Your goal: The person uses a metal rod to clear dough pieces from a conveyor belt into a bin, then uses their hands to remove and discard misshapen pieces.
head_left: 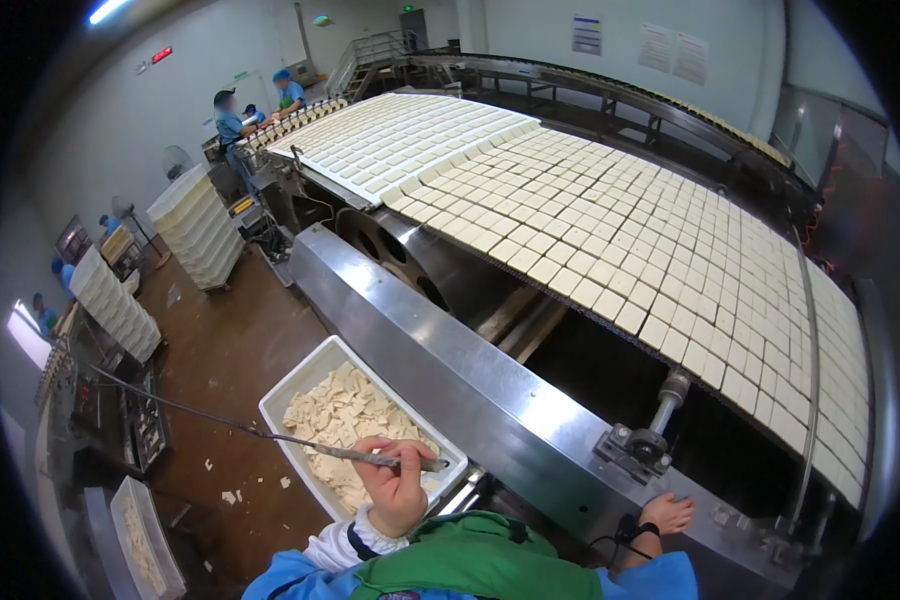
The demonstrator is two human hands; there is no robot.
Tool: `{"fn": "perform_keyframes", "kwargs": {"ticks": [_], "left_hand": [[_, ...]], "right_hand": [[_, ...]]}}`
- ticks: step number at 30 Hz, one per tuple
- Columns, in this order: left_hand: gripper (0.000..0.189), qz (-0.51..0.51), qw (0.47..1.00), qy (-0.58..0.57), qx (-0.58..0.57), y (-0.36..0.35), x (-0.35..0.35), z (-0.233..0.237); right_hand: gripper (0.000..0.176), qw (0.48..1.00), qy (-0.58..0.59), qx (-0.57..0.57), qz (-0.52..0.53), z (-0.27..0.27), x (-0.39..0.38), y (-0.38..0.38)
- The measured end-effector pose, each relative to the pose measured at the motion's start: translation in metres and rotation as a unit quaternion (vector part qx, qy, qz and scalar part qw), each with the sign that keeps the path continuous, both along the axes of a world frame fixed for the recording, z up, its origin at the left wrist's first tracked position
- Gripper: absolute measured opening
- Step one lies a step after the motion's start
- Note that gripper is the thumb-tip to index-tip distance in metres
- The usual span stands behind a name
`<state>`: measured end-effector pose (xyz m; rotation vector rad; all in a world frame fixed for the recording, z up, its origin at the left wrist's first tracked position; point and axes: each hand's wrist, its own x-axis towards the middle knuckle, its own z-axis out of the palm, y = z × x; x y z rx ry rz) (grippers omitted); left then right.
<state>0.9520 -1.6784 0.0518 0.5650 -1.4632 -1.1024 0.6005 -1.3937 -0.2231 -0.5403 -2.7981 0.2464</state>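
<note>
Left hand (395,487) grips rod (200,415) over tray (292,388); right hand (667,513) lies open on frame (450,370).

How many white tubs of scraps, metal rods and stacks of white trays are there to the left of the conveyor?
White tubs of scraps: 2
Metal rod, held in the left hand: 1
Stacks of white trays: 2
Total: 5

Grey rod (220,421), white tub (300,385), cream scraps (345,410) — green apron (460,560).
</note>
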Motion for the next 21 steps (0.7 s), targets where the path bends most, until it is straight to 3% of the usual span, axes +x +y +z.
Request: {"fn": "perform_keyframes", "kwargs": {"ticks": [8, 11, 17, 21], "left_hand": [[0.032, -0.016, 1.000, -0.014, -0.003, -0.034, 0.003, -0.011], [0.035, -0.004, 0.996, 0.047, 0.077, -0.043, 0.005, -0.014], [0.034, -0.025, 0.989, 0.062, 0.131, -0.060, 0.009, -0.015], [0.033, -0.034, 0.994, 0.034, 0.094, -0.076, 0.016, -0.023]], "right_hand": [[0.048, 1.000, 0.016, -0.002, 0.001, -0.010, 0.006, -0.026], [0.049, 1.000, 0.021, -0.011, 0.000, -0.012, 0.009, -0.034], [0.050, 0.999, 0.045, -0.010, 0.004, -0.020, 0.012, -0.048], [0.052, 0.999, 0.040, -0.009, 0.006, -0.020, 0.017, -0.061]]}}
